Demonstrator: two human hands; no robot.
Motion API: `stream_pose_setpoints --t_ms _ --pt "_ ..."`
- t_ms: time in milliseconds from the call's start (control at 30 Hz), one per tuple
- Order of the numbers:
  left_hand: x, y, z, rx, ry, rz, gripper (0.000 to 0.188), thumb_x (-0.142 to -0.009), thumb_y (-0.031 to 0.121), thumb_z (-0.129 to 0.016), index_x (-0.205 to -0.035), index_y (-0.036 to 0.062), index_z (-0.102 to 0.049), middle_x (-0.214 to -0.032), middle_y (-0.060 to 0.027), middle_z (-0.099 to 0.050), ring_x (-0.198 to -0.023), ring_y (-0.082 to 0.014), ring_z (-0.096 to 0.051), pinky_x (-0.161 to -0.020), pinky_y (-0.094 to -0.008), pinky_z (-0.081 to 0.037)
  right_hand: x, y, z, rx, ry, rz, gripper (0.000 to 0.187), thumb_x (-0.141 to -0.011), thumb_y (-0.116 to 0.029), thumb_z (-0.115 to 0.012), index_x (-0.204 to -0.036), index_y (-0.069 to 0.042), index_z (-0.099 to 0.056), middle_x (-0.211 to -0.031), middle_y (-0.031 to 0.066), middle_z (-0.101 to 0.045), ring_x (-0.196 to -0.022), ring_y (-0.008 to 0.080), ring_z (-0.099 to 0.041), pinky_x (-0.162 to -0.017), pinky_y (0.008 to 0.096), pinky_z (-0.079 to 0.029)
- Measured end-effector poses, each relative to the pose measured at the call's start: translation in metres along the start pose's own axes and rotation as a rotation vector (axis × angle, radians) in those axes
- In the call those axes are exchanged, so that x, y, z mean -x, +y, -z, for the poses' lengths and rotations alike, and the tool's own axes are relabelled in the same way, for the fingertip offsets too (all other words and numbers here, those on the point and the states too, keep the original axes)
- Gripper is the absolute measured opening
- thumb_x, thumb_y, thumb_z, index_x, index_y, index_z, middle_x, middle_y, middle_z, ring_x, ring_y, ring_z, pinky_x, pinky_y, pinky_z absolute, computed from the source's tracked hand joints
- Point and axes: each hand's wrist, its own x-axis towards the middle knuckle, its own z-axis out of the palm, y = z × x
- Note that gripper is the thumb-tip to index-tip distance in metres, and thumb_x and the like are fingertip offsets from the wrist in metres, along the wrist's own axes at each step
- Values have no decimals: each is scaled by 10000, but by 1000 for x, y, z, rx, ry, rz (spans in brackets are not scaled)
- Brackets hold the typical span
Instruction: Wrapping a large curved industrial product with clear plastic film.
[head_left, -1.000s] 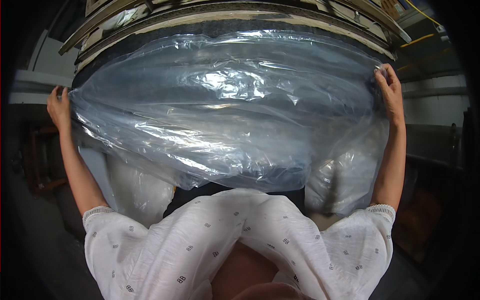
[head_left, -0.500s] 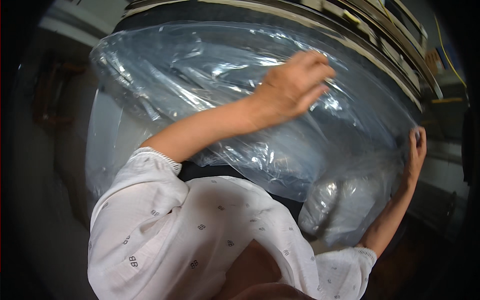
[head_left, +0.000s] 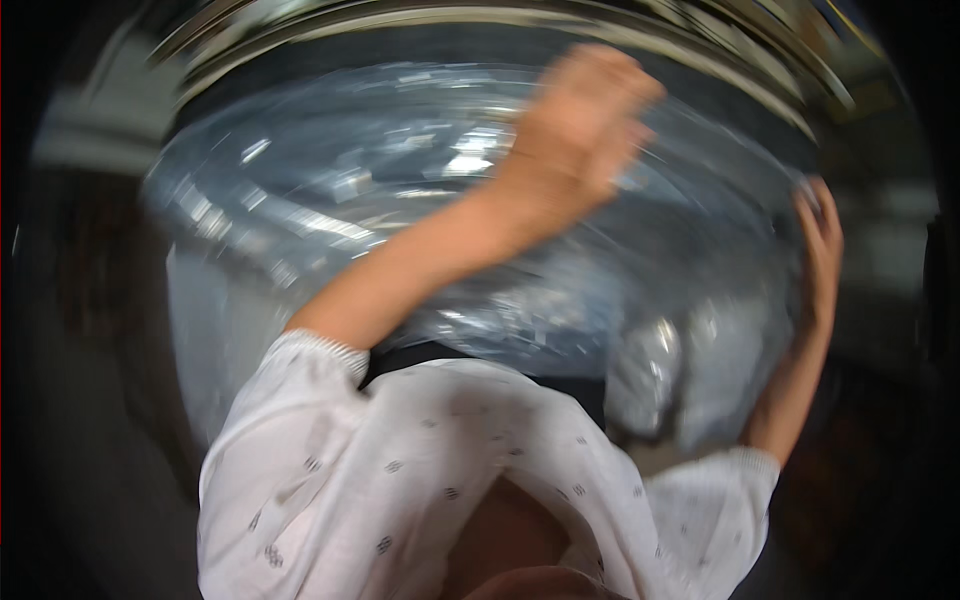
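A large piece of clear, shiny plastic film (head_left: 400, 165) lies crumpled across the dark surface before me. Whether it is a bag or a loose sheet I cannot tell. My left hand (head_left: 580, 125) is over the film, right of the middle and toward the far side. Its fingers look bent, but motion smears them, and any grip on the film is unclear. At the film's right edge, my right hand (head_left: 822, 235) is closed on the plastic. Loose film hangs down at the near left and bunches below my right forearm.
The dark work surface (head_left: 420, 45) shows as a band behind the film. Long pale and metal strips (head_left: 480, 14) run along its far edge. At the left and right the surroundings are dim and blurred.
The whole view has shifted and blurred. My left hand has moved a little farther away over the film. My right hand appears higher along the right edge, still at the plastic.
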Motion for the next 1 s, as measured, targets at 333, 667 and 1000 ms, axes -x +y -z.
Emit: stream_pose_setpoints --t_ms 333,667,1000 --pt "-34 73 -88 342 -170 133 308 -770 77 -637 -1069 64 -564 -1077 -55 -521 -923 -136 -556 -541 -213 -458 28 -32 31 6 -227 100 183 -821 -227 -613 -807 -66 -527 -726 -66 -448 -701 20 -403 -628 175 -325" --pt "1 18 -46 434 -305 373 145 -838 157 -577 -877 27 -629 -812 -26 -551 -740 -96 -502 -661 -221 -404 41 4 56 403 -518 154 212 -763 -236 -587 -808 -33 -630 -704 60 -616 -667 161 -569 -626 287 -435" --pt "98 -66 396 -526 312 969 299 -875 237 -543 -1067 15 -602 -1020 -76 -613 -917 -156 -559 -828 -259 -438 160 54 -8 490 -847 32 155 -720 -229 -575 -788 -116 -657 -760 95 -636 -773 276 -609 -667 380 -470"
